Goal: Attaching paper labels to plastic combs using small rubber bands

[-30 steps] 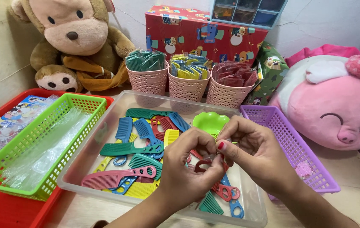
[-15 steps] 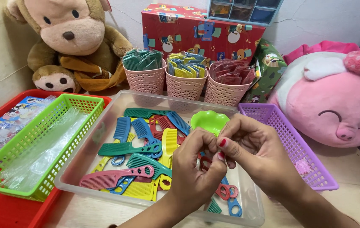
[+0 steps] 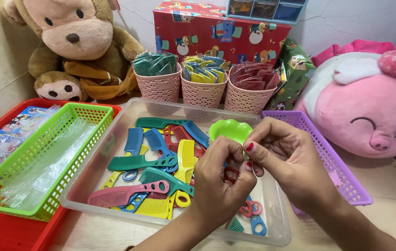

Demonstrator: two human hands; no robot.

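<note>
Pinching a dark-red plastic comb [image 3: 231, 174] by its ring handle: left hand [image 3: 220, 185] fingers clamped around it, right hand [image 3: 285, 160] fingertips closed just above. Looks light, stiff, a bit slick; ring end seems the best hold. It sits above the clear plastic tray [image 3: 97, 163] of mixed coloured combs [image 3: 157, 160].

Combs in clear tray [image 3: 91, 181]: teal, blue, yellow, pink, red. Small dish [image 3: 229, 130]: bright green. Side baskets: green [image 3: 45, 144] and purple [image 3: 332, 162], green one on red tray [image 3: 3, 232]. Three cups [image 3: 202, 95]: pale pink, holding green, yellow-blue, maroon packets. Box [image 3: 198, 35]: red, cartoon print. Plush monkey [image 3: 77, 46] brown; plush pig [image 3: 370, 111] pink
</note>
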